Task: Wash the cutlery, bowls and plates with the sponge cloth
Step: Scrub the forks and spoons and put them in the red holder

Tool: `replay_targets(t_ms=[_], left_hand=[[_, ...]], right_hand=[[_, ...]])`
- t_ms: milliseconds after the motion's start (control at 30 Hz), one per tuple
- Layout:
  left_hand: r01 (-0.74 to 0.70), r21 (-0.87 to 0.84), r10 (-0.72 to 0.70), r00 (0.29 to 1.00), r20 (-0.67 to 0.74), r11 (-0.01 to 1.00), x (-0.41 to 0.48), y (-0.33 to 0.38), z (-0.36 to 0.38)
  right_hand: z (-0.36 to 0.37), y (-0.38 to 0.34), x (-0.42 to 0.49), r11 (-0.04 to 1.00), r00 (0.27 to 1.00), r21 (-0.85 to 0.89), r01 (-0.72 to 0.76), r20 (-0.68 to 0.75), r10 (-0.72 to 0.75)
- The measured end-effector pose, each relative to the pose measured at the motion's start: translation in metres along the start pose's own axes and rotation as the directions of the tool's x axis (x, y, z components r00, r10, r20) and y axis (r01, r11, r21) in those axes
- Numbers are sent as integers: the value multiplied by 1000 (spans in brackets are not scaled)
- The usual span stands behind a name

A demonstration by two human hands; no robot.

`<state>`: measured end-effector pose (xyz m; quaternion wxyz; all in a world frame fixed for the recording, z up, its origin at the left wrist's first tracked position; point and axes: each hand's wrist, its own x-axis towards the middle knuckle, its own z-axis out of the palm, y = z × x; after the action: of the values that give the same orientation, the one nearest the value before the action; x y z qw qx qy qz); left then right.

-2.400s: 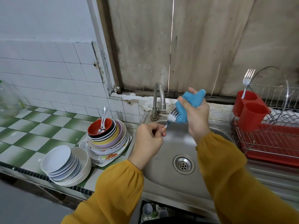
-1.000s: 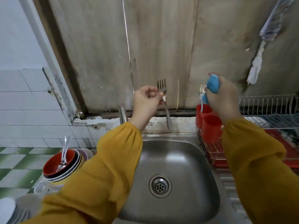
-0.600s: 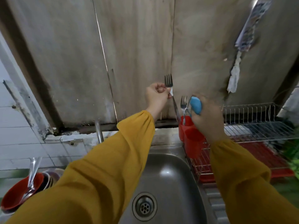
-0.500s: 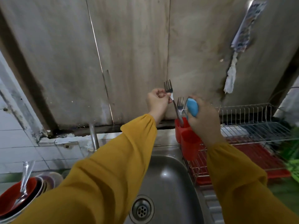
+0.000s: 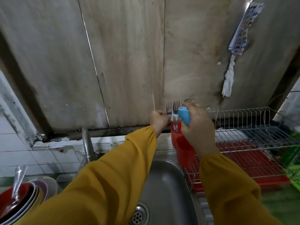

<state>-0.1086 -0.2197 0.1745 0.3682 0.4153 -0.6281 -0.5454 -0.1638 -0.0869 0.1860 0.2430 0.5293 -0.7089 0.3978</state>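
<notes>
While a smooth steel sink (image 5: 164, 184) curves at six o'clock and stacked round bowls (image 5: 24, 198) (a spoon (image 5: 18, 176) in the red top one) sit at eight, the left hand (image 5: 159, 118) pinches a fork (image 5: 168, 108), tines up, at a red plastic holder (image 5: 185, 151) on the wire rack (image 5: 243, 129) at three, beside a second fork (image 5: 176, 106). The right hand (image 5: 198, 129) grips the blue sponge cloth (image 5: 184, 116) before rough grey planks (image 5: 129, 62).

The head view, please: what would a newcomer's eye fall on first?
Two mustard-yellow sleeves reach over the steel sink to a red plastic cutlery holder at the wire drying rack's edge. There the left hand pinches a steel fork beside a second fork in the holder, and the right hand grips a bright blue sponge cloth. A red-topped stack of bowls with a spoon sits at bottom left.
</notes>
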Motion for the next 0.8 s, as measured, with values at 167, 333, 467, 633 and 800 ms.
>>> replay_targets(t_ms=[167,333,467,633,800], left_hand=[[-85,37,84,996,27,996,-6,-7,-11],[-331,257,361,929,-79,908,-33,-11,-47],[-429,380,488,870,-72,820,-57,-28,-87],[-541,487,645,762,-61,685,-109,-54,-144],[-591,558,749,656,-87,582,-172,-100,-233]], right_hand=[[-2,-1,-1,999,999,-29,15,-30,-16],[-4,-10,0,993,999,-108,-35,-16,34],[-7,-27,-4,998,994,46,-30,-104,35],[9,-70,-34,904,988,415,106,-148,-48],[47,-128,-89,739,999,673,35,-39,-12]])
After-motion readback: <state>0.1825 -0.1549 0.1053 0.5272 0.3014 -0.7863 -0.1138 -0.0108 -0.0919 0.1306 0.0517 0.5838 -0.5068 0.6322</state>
